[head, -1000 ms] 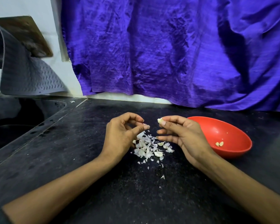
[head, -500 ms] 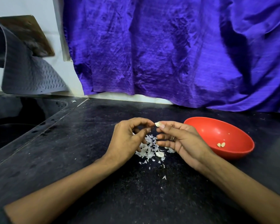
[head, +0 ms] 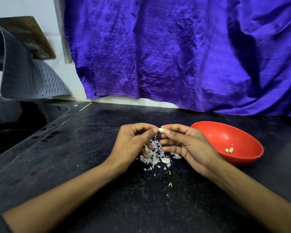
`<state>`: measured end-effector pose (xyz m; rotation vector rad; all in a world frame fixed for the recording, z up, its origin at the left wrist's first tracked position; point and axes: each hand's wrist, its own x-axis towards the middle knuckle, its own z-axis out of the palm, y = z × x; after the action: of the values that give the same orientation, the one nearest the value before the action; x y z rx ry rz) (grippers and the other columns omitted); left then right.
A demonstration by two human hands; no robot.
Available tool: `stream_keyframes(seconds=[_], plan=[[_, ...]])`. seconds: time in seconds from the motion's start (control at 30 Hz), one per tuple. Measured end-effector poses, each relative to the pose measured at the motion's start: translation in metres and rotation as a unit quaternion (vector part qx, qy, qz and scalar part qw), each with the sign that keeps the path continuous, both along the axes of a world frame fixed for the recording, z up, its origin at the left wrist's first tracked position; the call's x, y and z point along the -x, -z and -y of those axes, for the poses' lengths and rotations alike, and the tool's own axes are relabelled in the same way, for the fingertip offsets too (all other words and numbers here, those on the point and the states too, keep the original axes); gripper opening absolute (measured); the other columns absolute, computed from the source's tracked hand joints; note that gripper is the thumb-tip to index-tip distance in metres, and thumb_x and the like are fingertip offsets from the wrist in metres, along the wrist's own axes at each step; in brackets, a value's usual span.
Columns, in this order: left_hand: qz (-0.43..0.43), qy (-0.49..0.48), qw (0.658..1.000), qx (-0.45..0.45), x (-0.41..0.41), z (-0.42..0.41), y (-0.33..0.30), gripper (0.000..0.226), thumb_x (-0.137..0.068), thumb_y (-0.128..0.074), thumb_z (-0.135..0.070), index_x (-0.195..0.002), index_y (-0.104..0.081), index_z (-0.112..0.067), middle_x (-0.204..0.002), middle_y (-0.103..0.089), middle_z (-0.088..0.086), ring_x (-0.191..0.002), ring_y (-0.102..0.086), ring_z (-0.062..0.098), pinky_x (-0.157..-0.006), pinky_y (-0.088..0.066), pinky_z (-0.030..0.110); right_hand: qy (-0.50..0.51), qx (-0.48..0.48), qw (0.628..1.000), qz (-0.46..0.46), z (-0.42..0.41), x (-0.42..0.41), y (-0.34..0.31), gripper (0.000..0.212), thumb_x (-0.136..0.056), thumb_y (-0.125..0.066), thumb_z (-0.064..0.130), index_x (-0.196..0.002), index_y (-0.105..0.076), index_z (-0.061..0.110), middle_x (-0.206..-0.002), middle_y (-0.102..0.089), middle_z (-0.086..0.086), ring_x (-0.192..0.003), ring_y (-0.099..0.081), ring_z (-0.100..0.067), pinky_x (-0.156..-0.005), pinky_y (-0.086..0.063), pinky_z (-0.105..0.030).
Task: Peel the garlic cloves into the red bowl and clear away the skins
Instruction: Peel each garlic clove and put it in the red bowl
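A small white garlic clove (head: 161,130) is pinched between the thumb and fingers of my right hand (head: 185,145) above the dark counter. My left hand (head: 133,145) meets it from the left, thumb and forefinger pinching at the clove's skin. Below the hands lies a heap of white garlic skins (head: 154,155) with an unpeeled clove (head: 165,160) among them. The red bowl (head: 242,158) stands just right of my right hand and holds two peeled cloves (head: 229,150).
A black stone counter (head: 91,148) carries everything, with stray skin flakes (head: 170,184) toward me. A dark sink (head: 15,132) lies at the left, a grey ribbed mat (head: 32,78) hanging above it. Purple cloth (head: 175,56) covers the back wall.
My hands have come together: the left hand moved right to the clove held by the right hand and now pinches its skin.
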<state>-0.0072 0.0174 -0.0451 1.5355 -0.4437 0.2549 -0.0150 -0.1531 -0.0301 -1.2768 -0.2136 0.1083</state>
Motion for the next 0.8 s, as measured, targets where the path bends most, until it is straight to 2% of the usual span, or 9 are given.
stream_keyframes(seconds=[0.13,0.3,0.37,0.47,0.57,0.67,0.8], plan=[[0.020,-0.007,0.999,-0.024,0.001,0.000,0.001,0.008,-0.088,-0.066,-0.010,-0.087,-0.074,-0.011,-0.062,-0.067,-0.002,-0.050,-0.056,0.010,-0.038,-0.047,0.025,0.000,0.007,1.000,0.010,0.000,0.000,0.001,0.029,-0.075,-0.066,0.012,-0.102,-0.068,0.000,-0.084,-0.071,-0.014,-0.069,-0.070,-0.017,-0.059,-0.057,-0.024],[0.066,-0.044,0.992,-0.097,0.002,-0.001,0.002,0.009,-0.090,-0.067,-0.014,-0.091,-0.076,-0.013,-0.054,-0.063,-0.012,-0.044,-0.056,0.003,-0.039,-0.046,0.024,0.015,0.024,0.999,0.032,-0.001,0.000,0.004,0.032,-0.076,-0.067,0.009,-0.107,-0.068,0.000,-0.091,-0.073,-0.016,-0.075,-0.070,-0.018,-0.066,-0.059,-0.027],[0.092,-0.070,0.984,-0.133,0.002,0.000,0.005,0.009,-0.090,-0.068,-0.015,-0.091,-0.076,-0.014,-0.058,-0.064,-0.016,-0.043,-0.056,0.001,-0.041,-0.046,0.020,0.026,0.030,0.999,0.032,-0.003,0.000,0.006,0.033,-0.073,-0.069,0.009,-0.104,-0.069,0.001,-0.090,-0.073,-0.017,-0.074,-0.070,-0.018,-0.065,-0.058,-0.027],[0.146,-0.099,0.967,-0.185,0.000,0.000,0.011,0.009,-0.090,-0.068,-0.016,-0.090,-0.077,-0.017,-0.072,-0.066,-0.015,-0.055,-0.057,0.000,-0.047,-0.052,0.024,0.044,0.036,0.998,0.033,-0.004,-0.001,0.010,0.027,-0.073,-0.068,0.005,-0.100,-0.070,0.002,-0.087,-0.073,-0.017,-0.072,-0.070,-0.019,-0.066,-0.058,-0.025],[0.185,-0.111,0.951,-0.221,-0.002,0.000,0.015,0.013,-0.089,-0.065,-0.022,-0.090,-0.077,-0.018,-0.077,-0.066,-0.012,-0.065,-0.058,-0.001,-0.055,-0.051,0.021,0.054,0.033,0.997,0.034,-0.005,0.000,0.012,0.028,-0.070,-0.070,0.006,-0.098,-0.070,0.002,-0.088,-0.073,-0.019,-0.075,-0.070,-0.022,-0.067,-0.058,-0.025],[0.212,-0.120,0.940,-0.238,-0.003,-0.002,0.013,0.017,-0.088,-0.061,-0.028,-0.090,-0.076,-0.019,-0.080,-0.068,-0.009,-0.072,-0.064,0.007,-0.065,-0.052,0.030,0.053,0.033,0.997,0.037,-0.006,0.000,0.013,0.022,-0.077,-0.068,0.000,-0.099,-0.070,0.001,-0.088,-0.073,-0.019,-0.076,-0.070,-0.023,-0.067,-0.058,-0.025],[0.208,-0.121,0.941,-0.237,-0.004,-0.004,0.011,0.027,-0.087,-0.054,-0.042,-0.088,-0.073,-0.024,-0.081,-0.067,-0.012,-0.072,-0.064,0.010,-0.065,-0.052,0.037,0.033,0.037,0.998,0.038,-0.006,0.000,0.012,0.024,-0.083,-0.064,0.001,-0.107,-0.068,-0.002,-0.090,-0.073,-0.017,-0.077,-0.069,-0.020,-0.068,-0.058,-0.027]])
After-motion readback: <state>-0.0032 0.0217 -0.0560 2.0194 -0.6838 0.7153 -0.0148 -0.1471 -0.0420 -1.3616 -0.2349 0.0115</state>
